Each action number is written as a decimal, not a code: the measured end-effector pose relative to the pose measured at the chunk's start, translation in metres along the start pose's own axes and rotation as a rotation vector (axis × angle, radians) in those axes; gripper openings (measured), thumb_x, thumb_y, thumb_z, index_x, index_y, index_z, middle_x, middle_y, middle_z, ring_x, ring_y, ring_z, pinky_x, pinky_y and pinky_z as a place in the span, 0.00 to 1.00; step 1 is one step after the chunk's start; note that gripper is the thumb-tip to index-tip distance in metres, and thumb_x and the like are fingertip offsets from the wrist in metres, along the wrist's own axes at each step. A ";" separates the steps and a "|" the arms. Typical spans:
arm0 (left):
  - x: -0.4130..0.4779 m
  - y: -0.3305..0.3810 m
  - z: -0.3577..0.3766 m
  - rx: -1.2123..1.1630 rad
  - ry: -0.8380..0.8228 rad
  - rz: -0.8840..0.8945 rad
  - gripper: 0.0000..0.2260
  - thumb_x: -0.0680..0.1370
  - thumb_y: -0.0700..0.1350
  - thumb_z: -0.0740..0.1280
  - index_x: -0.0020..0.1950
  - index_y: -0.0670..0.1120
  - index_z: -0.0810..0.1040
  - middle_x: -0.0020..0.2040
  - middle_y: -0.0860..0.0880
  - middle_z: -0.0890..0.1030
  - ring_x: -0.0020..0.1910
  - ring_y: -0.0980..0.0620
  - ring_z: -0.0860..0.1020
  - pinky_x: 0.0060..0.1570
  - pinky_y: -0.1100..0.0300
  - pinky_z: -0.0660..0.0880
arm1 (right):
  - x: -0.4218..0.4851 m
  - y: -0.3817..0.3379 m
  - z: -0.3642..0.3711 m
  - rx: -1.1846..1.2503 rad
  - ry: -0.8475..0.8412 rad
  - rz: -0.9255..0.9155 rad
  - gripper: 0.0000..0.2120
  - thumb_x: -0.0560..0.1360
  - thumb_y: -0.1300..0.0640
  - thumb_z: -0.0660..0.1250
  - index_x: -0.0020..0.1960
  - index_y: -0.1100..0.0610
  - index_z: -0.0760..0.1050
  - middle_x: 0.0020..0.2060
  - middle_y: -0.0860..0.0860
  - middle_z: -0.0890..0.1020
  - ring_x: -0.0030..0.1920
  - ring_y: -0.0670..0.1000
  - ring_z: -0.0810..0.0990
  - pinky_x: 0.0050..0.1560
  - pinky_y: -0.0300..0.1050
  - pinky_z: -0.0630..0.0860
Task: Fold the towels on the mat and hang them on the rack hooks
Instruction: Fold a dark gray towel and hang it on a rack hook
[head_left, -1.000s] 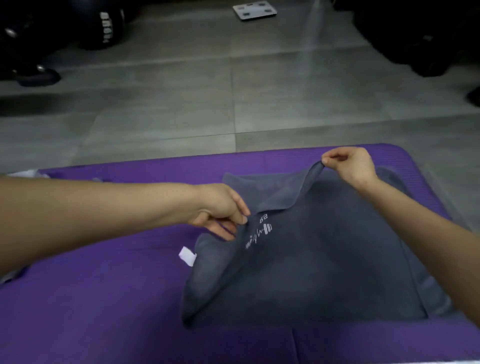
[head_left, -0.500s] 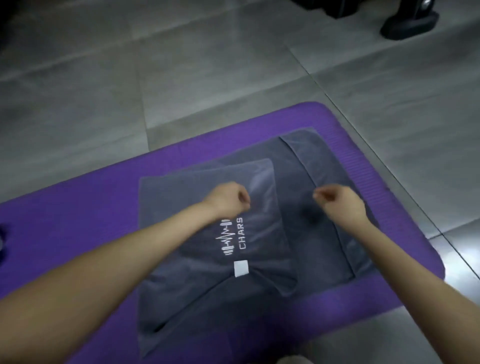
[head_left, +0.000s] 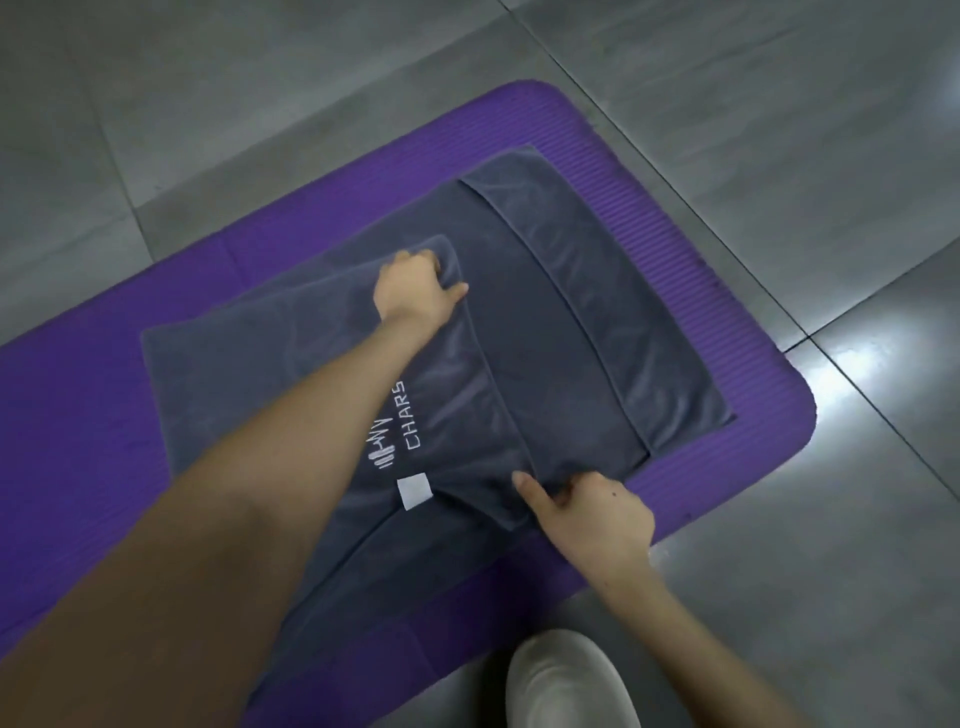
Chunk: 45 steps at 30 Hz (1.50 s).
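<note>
Towel (head_left: 545, 332), dark grey, is spread toward the three o'clock end of the purple mat (head_left: 93, 415), one flap folded across. Within the last half second the flap has been laid flat: its twelve o'clock corner is gripped by the left hand (head_left: 415, 291), its six o'clock corner pinched by fingers (head_left: 525, 488) of the right hand (head_left: 592, 512). Folding is judged half done.

The left forearm (head_left: 260, 519) covers part of the white logo (head_left: 387, 453) on the towel (head_left: 571, 338), leaving only its tail beside CHARS. Fingertips of the left hand (head_left: 415, 293) are hidden in the folded corner, those of the right hand (head_left: 592, 514) under the towel's near edge. The purple mat (head_left: 727, 312) runs off the left and bottom edges; the pale shoe (head_left: 566, 680) is cut at the bottom.
</note>
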<state>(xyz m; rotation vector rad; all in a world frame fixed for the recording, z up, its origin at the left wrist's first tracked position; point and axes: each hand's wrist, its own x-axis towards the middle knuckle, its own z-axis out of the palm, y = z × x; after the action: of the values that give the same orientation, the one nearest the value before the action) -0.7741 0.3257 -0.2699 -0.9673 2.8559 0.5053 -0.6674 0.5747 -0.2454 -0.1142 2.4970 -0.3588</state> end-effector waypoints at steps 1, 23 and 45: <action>0.001 0.001 0.001 0.004 0.005 0.001 0.16 0.74 0.54 0.69 0.54 0.43 0.77 0.57 0.40 0.77 0.57 0.41 0.75 0.54 0.54 0.70 | 0.000 -0.001 0.003 -0.014 -0.016 -0.002 0.29 0.68 0.27 0.59 0.39 0.53 0.77 0.45 0.51 0.83 0.51 0.55 0.81 0.43 0.44 0.70; 0.044 0.001 -0.104 -0.698 0.276 -0.125 0.12 0.75 0.41 0.68 0.35 0.53 0.71 0.35 0.51 0.76 0.28 0.55 0.75 0.34 0.54 0.80 | 0.026 0.035 -0.099 1.122 -0.145 -0.106 0.03 0.72 0.65 0.70 0.44 0.59 0.79 0.27 0.50 0.78 0.28 0.45 0.74 0.25 0.37 0.71; 0.039 0.077 0.000 -0.442 -0.023 0.158 0.20 0.80 0.40 0.60 0.72 0.43 0.66 0.71 0.44 0.69 0.71 0.45 0.65 0.69 0.60 0.57 | 0.100 0.081 -0.074 -0.036 0.732 -0.235 0.16 0.74 0.53 0.58 0.51 0.59 0.81 0.46 0.59 0.82 0.43 0.63 0.78 0.40 0.51 0.73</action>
<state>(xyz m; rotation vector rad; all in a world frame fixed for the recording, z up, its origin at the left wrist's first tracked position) -0.8514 0.3607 -0.2556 -0.7745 2.8698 1.1919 -0.7916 0.6536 -0.2663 -0.3456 3.2245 -0.5239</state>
